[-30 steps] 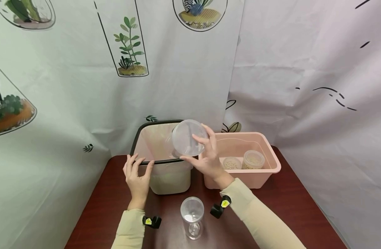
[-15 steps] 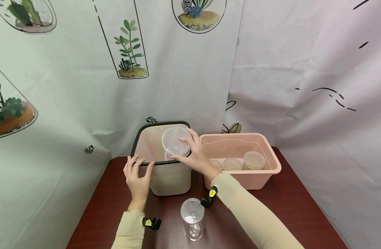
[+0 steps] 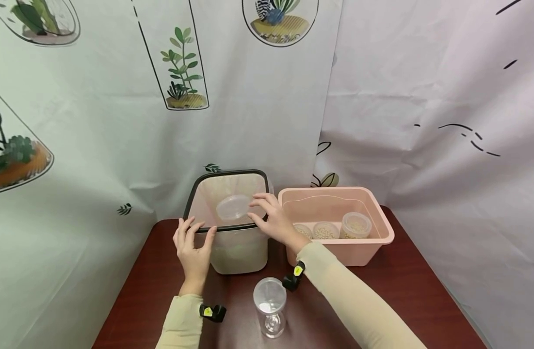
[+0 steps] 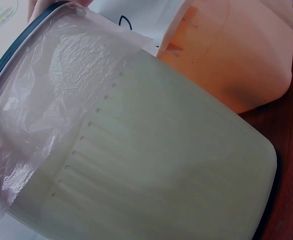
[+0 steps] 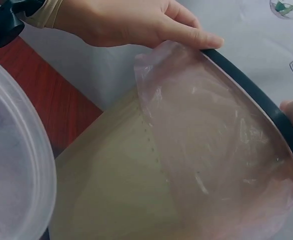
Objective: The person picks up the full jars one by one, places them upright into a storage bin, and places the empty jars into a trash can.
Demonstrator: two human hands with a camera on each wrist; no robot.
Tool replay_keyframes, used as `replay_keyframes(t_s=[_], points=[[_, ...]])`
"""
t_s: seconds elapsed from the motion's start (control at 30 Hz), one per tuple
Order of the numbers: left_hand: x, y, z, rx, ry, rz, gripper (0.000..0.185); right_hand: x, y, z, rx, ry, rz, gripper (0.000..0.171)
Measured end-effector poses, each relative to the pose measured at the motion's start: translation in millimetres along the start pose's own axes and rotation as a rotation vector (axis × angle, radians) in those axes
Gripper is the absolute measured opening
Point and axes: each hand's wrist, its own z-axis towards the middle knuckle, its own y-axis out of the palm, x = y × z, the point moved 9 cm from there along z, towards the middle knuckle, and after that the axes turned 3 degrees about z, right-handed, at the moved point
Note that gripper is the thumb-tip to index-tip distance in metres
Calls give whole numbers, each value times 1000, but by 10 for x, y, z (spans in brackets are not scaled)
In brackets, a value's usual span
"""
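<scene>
Two hands work at a bin that stands on the dark red surface, against a curtain printed with plants. On the left, the left hand rests on the near left corner of the bin's black rim; its fingers lie over the rim with the thumb along the near edge, curled lightly round it, as the right wrist view also shows. A thin pinkish liner is folded over the rim and hangs down the pale outer wall, which has short ribs in the left wrist view.

Inside the bin's mouth, toward its right side, sits a clear round lid, lying low within the liner. The right hand is just right of it, over the bin's near right corner, its fingers spread and nearly straight; the fingertips reach toward the lid, but whether they touch it cannot be told. The hand grips nothing.

Near the person, in the middle of the surface, stands a clear cup, upright and apart from the bin. Its rim fills the left edge of the right wrist view.

To the right, touching or just beside the bin, is a pink tub. In it stand three small round tubs of pale grains: one partly hidden behind the right wrist, one in the middle, and a taller one at the right.
</scene>
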Motion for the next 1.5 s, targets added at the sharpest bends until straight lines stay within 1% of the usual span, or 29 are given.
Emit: replay_keyframes(t_s=[0.17, 0.43, 0.6, 0.8, 0.93, 1.23, 1.5], points=[[-15, -8, -12, 1, -3, 3, 34, -41, -31, -39, 22, -32, -8, 19], [-23, -5, -14, 0, -12, 6, 32, -129, -153, -108, 105, -97, -1, 17], [-15, -7, -10, 5, -7, 4, 32, -191, -223, -164, 122, -112, 12, 16], [-12, -2, -7, 4, -5, 5, 32, -231, -276, -225, 108, -97, 39, 15], [-15, -5, -12, 6, -7, 3, 32, -254, -293, -292, 81, -83, 54, 16], [-21, -3, -21, -2, -18, 0, 31, -262, -297, -577, 16, -15, 59, 18], [-32, 0, -29, -6, -21, 3, 32, -341, -264, -782, -30, -6, 76, 19]])
